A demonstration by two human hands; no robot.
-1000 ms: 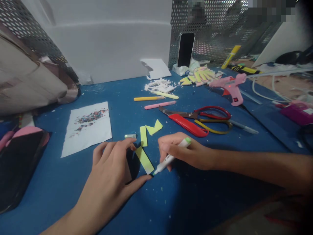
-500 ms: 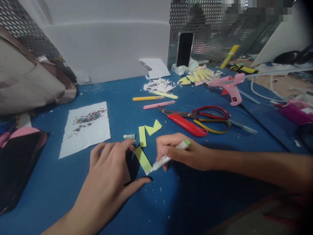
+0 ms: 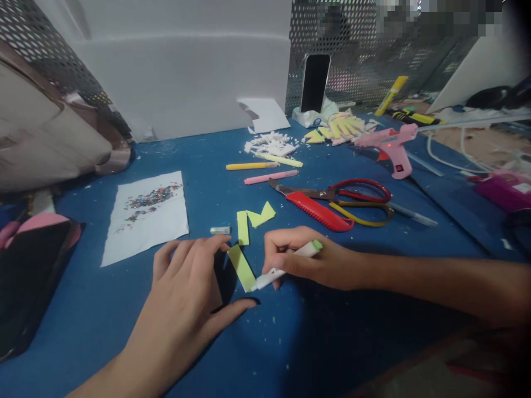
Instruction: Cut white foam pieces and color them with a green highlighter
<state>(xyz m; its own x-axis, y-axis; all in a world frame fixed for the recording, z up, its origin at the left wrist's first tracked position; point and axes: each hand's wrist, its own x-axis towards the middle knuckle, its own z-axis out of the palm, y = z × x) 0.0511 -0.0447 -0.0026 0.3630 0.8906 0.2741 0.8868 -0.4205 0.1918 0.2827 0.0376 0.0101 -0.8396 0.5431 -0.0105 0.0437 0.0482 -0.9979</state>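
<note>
My right hand (image 3: 302, 258) grips a white marker with a green end (image 3: 286, 266), its tip resting on the lower end of a light green paper strip (image 3: 241, 267) on the blue table (image 3: 332, 331). My left hand (image 3: 186, 293) lies flat beside the strip, fingers spread, a fingertip touching the strip's upper end. Just beyond lie another green strip (image 3: 243, 227) and a green zigzag piece (image 3: 262, 215). A small marker cap (image 3: 220, 230) sits left of them.
Red-handled scissors (image 3: 332, 193), a red cutter (image 3: 319, 212), yellow-handled scissors (image 3: 365, 213), pink (image 3: 270, 177) and yellow (image 3: 251, 166) pens, a pink glue gun (image 3: 392, 145), white paper with glitter (image 3: 145, 215), paper scraps (image 3: 269, 145), a propped phone (image 3: 314, 83), a dark bag (image 3: 29, 271) at left.
The marker tip has slid a little left along the strip's lower end; my left hand has stayed in place.
</note>
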